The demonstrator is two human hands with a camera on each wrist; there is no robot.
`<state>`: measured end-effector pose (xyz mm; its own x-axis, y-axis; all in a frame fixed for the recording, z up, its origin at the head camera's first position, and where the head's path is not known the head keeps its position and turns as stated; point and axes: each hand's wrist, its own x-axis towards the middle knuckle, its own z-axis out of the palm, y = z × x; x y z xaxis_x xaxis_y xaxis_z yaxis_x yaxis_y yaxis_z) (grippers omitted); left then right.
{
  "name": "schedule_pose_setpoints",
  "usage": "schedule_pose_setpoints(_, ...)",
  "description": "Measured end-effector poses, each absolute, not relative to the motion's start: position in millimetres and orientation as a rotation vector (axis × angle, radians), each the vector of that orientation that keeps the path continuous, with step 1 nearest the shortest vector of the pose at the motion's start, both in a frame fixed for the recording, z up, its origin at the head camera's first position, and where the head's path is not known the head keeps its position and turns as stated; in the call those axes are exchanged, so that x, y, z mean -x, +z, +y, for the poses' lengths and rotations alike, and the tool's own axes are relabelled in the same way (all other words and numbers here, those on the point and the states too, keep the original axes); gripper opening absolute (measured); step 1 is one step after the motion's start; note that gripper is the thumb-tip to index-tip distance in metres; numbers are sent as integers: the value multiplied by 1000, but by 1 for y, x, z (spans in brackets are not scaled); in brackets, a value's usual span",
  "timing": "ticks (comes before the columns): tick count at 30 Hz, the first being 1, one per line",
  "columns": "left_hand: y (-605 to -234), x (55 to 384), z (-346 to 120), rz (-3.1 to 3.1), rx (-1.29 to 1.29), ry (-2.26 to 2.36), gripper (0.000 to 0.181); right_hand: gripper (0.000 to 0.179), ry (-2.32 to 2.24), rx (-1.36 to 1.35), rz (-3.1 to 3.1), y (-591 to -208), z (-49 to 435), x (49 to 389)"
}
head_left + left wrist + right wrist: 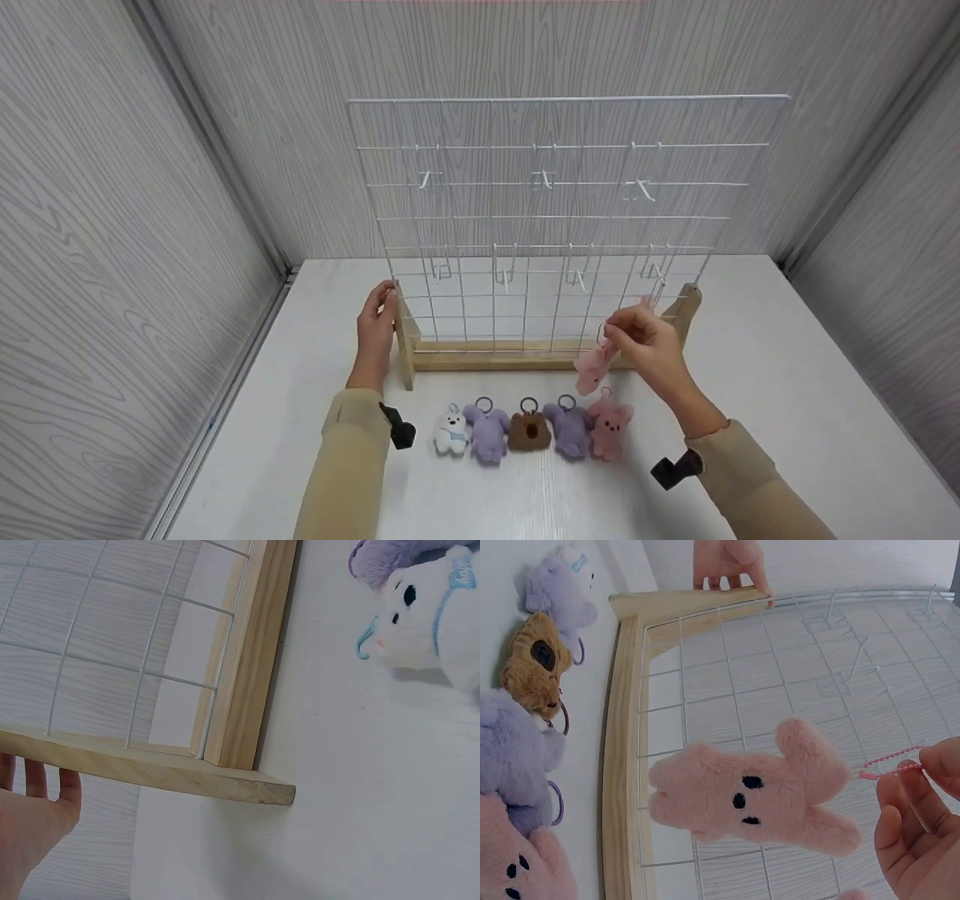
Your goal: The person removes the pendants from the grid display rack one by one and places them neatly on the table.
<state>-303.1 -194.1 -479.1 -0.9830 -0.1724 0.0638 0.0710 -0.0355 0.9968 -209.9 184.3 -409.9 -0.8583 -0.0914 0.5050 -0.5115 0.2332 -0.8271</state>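
Observation:
By its pink ball chain, my right hand (646, 346) pinches a pink plush bear keychain (742, 791) between thumb and fingers. The bear hangs in front of the lower right of a white wire grid rack (525, 316). Behind that hand, another pink plush (646, 301) shows partly near the lower right hook; the rest is hidden. My left hand (375, 322) holds the rack's left wooden side post (150, 772), fingertips against its outer side; the thumb is hard to see. The lower right hook (656, 271) is above my right hand.
Before the rack lie a white plush keychain (451, 433), two purple ones (489, 435), a brown one (529, 431) and a pink bear (611, 431). More white hooks (546, 180) sit on two levels of the grid. Pale walls (262, 150) enclose the white table (285, 450).

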Motion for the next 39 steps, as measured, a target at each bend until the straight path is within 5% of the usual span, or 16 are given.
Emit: schedule_pose_setpoints(39, -479, 304, -194, -2072, -114, -2137, 42, 10, 1692, -224, -2299, -450, 234, 146)
